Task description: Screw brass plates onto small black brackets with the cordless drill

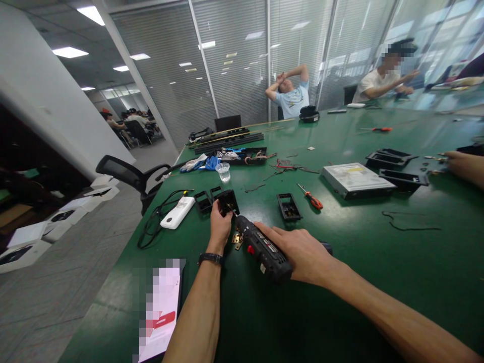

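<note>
Two hands work near the front edge of the green desk (340,292). At the far left lies a white power bank (177,212) with a black cable (153,229) beside it. Just right of it, the left hand (220,225) pinches a small black housing (228,201) between thumb and fingers and holds it tilted up from the desk. The tip of a black electric screwdriver (260,249) touches this housing at its lower right corner. A small brass-coloured part (237,240) lies just under the tool. The right hand (302,254) is wrapped around the back of the electric screwdriver, with the index finger stretched along its body.

In my judgement the bit could slip sideways, because the housing is steadied only by fingers and does not lie flat. The tip might then hit the left thumb.

The housing is inside the left hand and apart from the right hand, at the far end of the tool. Further right lie a black frame (289,206), an orange screwdriver (312,199) and a silver optical drive (357,180). Another person's hand (463,164) rests at the right edge.
</note>
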`<state>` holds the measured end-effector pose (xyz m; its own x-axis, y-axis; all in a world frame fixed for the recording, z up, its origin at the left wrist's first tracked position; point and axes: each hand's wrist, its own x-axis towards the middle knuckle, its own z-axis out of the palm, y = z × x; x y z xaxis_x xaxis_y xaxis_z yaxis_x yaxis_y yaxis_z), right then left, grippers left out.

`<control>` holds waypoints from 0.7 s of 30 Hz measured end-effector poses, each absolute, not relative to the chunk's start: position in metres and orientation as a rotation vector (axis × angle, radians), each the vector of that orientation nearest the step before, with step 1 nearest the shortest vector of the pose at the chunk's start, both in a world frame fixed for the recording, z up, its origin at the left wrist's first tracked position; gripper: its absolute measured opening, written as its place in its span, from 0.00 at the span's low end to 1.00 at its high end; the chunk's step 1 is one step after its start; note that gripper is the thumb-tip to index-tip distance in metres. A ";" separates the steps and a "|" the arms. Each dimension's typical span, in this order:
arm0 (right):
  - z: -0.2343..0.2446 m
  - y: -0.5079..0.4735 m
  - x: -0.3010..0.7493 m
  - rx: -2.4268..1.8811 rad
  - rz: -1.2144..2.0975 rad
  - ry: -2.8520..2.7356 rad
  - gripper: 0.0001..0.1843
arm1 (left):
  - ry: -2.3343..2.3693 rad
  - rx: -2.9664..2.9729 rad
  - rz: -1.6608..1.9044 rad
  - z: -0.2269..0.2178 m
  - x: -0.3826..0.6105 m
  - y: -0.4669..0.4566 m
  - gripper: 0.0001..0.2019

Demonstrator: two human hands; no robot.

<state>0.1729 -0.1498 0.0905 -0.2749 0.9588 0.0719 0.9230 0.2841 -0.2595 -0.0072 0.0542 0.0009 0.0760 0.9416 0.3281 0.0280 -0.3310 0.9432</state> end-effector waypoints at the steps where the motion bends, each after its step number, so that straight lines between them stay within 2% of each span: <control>1: 0.090 -0.150 0.173 -1.750 0.234 -2.338 0.56 | 1.010 1.517 1.378 0.001 -0.007 0.054 0.26; 16: 0.085 -0.149 0.171 -1.733 0.219 -2.345 0.60 | 1.006 1.502 1.378 0.002 -0.006 0.054 0.25; 21: 0.085 -0.149 0.172 -1.720 0.225 -2.339 0.56 | 1.010 1.494 1.385 0.001 -0.007 0.054 0.26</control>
